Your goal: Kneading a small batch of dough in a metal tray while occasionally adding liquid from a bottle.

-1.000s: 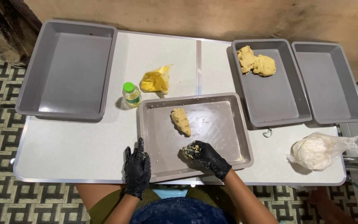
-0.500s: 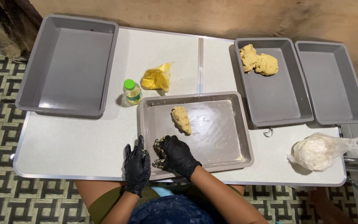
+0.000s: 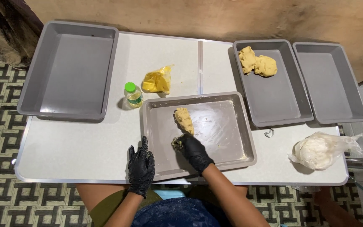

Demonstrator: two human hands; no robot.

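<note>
Gloved hands at the tray (image 3: pixel 158 138).
I see my right hand (image 3: pixel 194 150) pinching, seemingly, a dough bit beside the dough (image 3: pixel 184 120); left hand (image 3: pixel 140 166) rests flat, fingers together, on the tray's left rim.

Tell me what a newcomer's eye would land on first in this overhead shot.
First the two black-gloved hands at the table's near edge: the right hand reaches into the shallow metal tray, fingers at the near end of a yellow dough piece, while the left hand rests at the tray's left rim. Next come the dough lumps in a deep grey pan at far right, and the white dough in a plastic bag near the right edge.
</note>
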